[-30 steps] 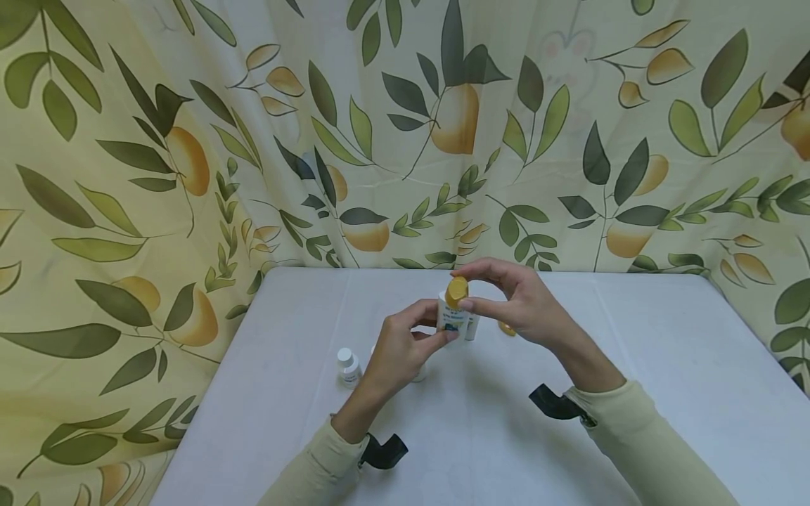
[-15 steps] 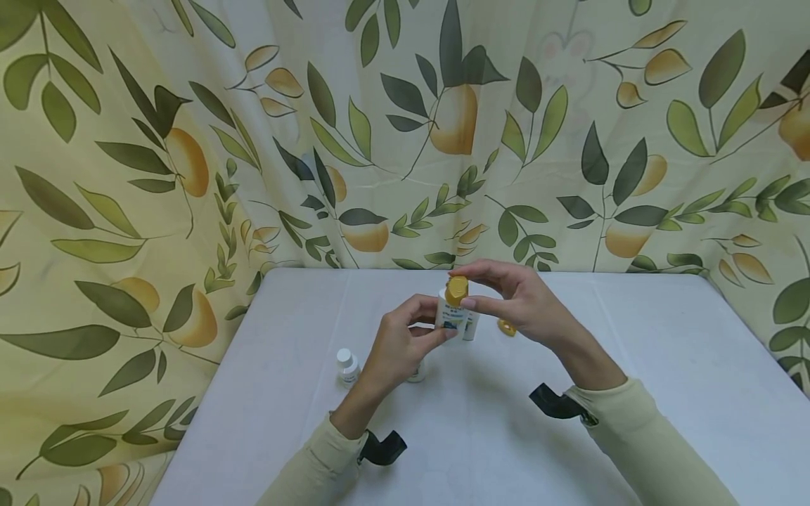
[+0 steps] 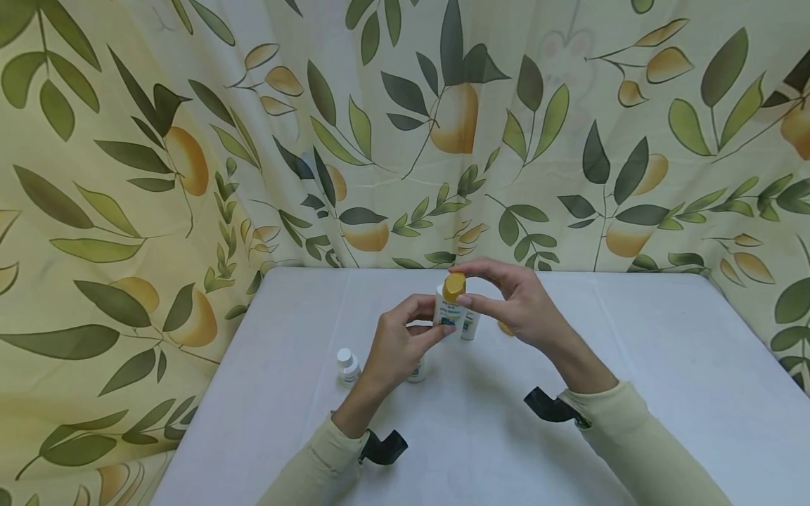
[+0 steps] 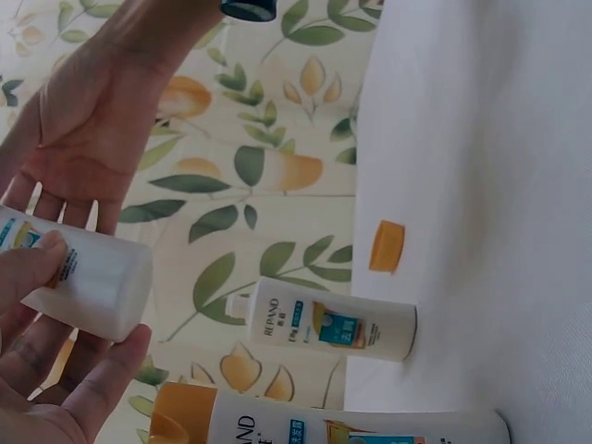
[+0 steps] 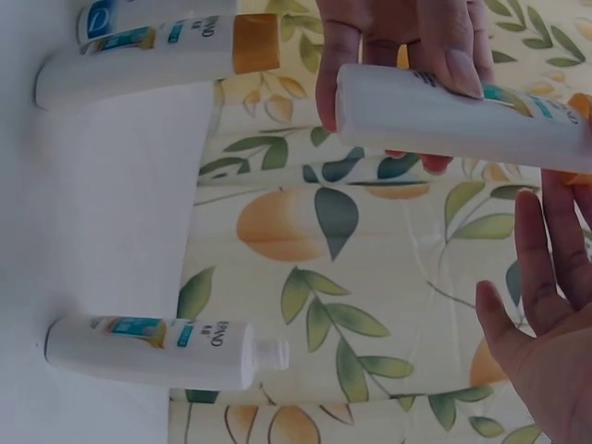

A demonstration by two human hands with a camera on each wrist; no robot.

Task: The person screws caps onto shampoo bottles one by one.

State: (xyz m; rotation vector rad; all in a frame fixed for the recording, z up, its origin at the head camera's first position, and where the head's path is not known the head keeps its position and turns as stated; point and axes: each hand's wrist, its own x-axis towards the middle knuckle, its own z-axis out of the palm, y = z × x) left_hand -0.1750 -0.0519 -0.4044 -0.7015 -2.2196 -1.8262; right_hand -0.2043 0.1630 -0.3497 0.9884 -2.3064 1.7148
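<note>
Raised above the table, a white shampoo-type bottle (image 3: 446, 314) is gripped in my left hand (image 3: 399, 348), thumb in front and fingers behind. Its orange cap (image 3: 454, 287) sits at the top, tilted toward the camera, and my right hand (image 3: 519, 306) pinches it between thumb and fingers. The right wrist view shows the held bottle (image 5: 416, 116) lying across the frame, its cap end partly cut off. Behind it stands an uncapped white bottle (image 4: 328, 319) with a bare neck. A loose orange cap (image 4: 388, 246) lies on the table near that bottle.
Another white bottle with an orange cap (image 5: 148, 60) stands by the left hand, mostly hidden by it in the head view. Farther left is a small white-capped bottle (image 3: 346, 367). A patterned curtain (image 3: 392, 140) hangs behind the white table (image 3: 266, 422).
Both hands and the held bottle have shifted slightly to the left. The orange cap's tilt has altered a little. My right forearm has moved slightly left; the grips look the same.
</note>
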